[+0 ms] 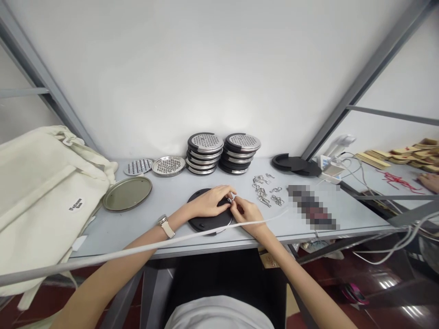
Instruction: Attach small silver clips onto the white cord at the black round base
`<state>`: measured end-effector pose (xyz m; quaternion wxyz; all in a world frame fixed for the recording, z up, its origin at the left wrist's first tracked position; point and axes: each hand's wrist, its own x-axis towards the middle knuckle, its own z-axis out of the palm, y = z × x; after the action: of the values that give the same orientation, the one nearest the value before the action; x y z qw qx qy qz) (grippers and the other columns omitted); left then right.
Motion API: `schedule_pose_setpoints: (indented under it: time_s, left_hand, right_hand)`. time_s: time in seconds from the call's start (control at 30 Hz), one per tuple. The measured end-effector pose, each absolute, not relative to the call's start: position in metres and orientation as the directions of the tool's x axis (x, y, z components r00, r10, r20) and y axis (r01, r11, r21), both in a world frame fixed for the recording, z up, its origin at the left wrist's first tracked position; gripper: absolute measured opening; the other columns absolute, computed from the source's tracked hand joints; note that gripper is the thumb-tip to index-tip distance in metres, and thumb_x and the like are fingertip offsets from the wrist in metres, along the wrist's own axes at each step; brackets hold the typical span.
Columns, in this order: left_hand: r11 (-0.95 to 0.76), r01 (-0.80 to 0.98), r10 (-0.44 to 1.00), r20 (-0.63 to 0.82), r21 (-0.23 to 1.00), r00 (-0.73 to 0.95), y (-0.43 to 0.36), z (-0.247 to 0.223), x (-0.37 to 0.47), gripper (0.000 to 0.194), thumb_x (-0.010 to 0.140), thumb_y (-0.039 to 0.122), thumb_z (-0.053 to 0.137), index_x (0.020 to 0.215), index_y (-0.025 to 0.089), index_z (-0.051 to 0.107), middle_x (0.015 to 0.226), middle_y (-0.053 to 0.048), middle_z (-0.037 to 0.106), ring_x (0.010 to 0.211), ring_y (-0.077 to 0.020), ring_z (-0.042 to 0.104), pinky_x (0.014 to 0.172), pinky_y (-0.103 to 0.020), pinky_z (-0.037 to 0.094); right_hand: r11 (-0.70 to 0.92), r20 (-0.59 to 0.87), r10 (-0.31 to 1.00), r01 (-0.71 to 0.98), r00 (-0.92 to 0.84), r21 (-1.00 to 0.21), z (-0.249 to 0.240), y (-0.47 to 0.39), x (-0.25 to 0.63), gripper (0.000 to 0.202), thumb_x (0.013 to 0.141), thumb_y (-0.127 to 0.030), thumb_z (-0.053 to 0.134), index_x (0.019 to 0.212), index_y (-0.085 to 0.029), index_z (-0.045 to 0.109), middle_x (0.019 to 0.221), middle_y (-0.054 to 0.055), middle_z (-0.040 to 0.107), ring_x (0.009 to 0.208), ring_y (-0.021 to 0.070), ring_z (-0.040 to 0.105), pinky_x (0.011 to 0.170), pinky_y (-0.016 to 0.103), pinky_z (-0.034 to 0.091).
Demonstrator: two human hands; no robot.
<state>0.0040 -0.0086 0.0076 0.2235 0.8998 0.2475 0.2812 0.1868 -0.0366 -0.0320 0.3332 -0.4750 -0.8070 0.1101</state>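
Work in hand: both hands met over a black round disc (209, 221) lying flat near the front edge of the surface (161, 201); the left hand (211, 201) rested on the disc, and the right hand (247, 211) had its fingers pinched together on a small metal clip (230, 199) at the disc's right rim.
Finished so far: two stacks of assembled graters (222, 153), black-backed with perforated metal tops, stood at the back by the wall.
Left to do, by my reading: loose perforated plates (154, 166), a plain metal tray (127, 193), more black discs (295, 164) at back right, and a scatter of spare clips (265, 189) lay unused, so a good share seemed to remain.
Edges: the disc sat close to the front edge, and a white cord (137, 250) ran along that edge beneath the wrists.
Open room: bare surface lay left of the disc up to the tray; a cream bag (41, 192) crowded the far left end, cables the far right.
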Motion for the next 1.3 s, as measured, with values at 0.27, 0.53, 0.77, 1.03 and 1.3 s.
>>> schedule_pose_setpoints:
  time_s: [0.27,0.53,0.77,1.03,1.3]
  left_hand:
    - [-0.797,0.308,0.548,0.406,0.52,0.731,-0.0107,0.0113,0.0048,0.027,0.083,0.013,0.052,0.109,0.018,0.048,0.102,-0.007,0.057,0.097,-0.0197,0.054,0.088,-0.034,0.043]
    - [-0.786,0.31,0.558,0.399,0.535,0.728,-0.0097,0.0115,0.0046,0.026,0.083,0.013,0.052,0.108,0.018,0.049,0.101,-0.006,0.057,0.095,-0.0193,0.054,0.087,-0.033,0.043]
    - [-0.791,0.322,0.563,0.413,0.52,0.716,-0.0111,0.0117,0.0042,0.025,0.082,0.012,0.053,0.105,0.018,0.05,0.1,-0.006,0.056,0.096,-0.0194,0.053,0.087,-0.033,0.043]
    - [-0.744,0.303,0.604,0.405,0.596,0.686,-0.0074,0.0075,0.0033,0.025,0.079,0.013,0.057,0.103,0.018,0.052,0.1,-0.004,0.055,0.092,-0.0168,0.055,0.084,-0.032,0.046]
    - [-0.719,0.305,0.62,0.38,0.624,0.686,-0.0056,0.0083,0.003,0.022,0.079,0.013,0.058,0.1,0.018,0.054,0.098,-0.003,0.056,0.086,-0.0143,0.055,0.079,-0.028,0.047]
  right_hand:
    - [0.519,0.433,0.842,0.704,-0.322,-0.486,-0.0316,-0.0367,0.1868,0.019,0.088,-0.026,0.04,0.074,-0.018,0.051,0.061,0.0,0.056,0.05,0.0103,0.045,0.051,0.021,0.032]
    - [0.506,0.436,0.847,0.716,-0.305,-0.482,-0.0325,-0.0375,0.1871,0.02,0.088,-0.027,0.039,0.075,-0.018,0.052,0.059,0.0,0.052,0.05,0.0108,0.043,0.052,0.022,0.032]
    - [0.495,0.4,0.859,0.718,-0.32,-0.489,-0.0321,-0.0359,0.1864,0.019,0.088,-0.027,0.039,0.076,-0.018,0.051,0.059,0.0,0.053,0.048,0.0109,0.043,0.051,0.022,0.032]
    - [0.478,0.338,0.875,0.737,-0.347,-0.478,-0.0298,-0.0328,0.1861,0.021,0.086,-0.026,0.04,0.069,-0.019,0.05,0.061,0.0,0.056,0.051,0.0115,0.046,0.053,0.022,0.032]
    - [0.487,0.334,0.871,0.727,-0.361,-0.484,-0.0293,-0.0346,0.186,0.022,0.087,-0.026,0.04,0.071,-0.019,0.053,0.063,0.001,0.059,0.052,0.0122,0.049,0.054,0.022,0.034]
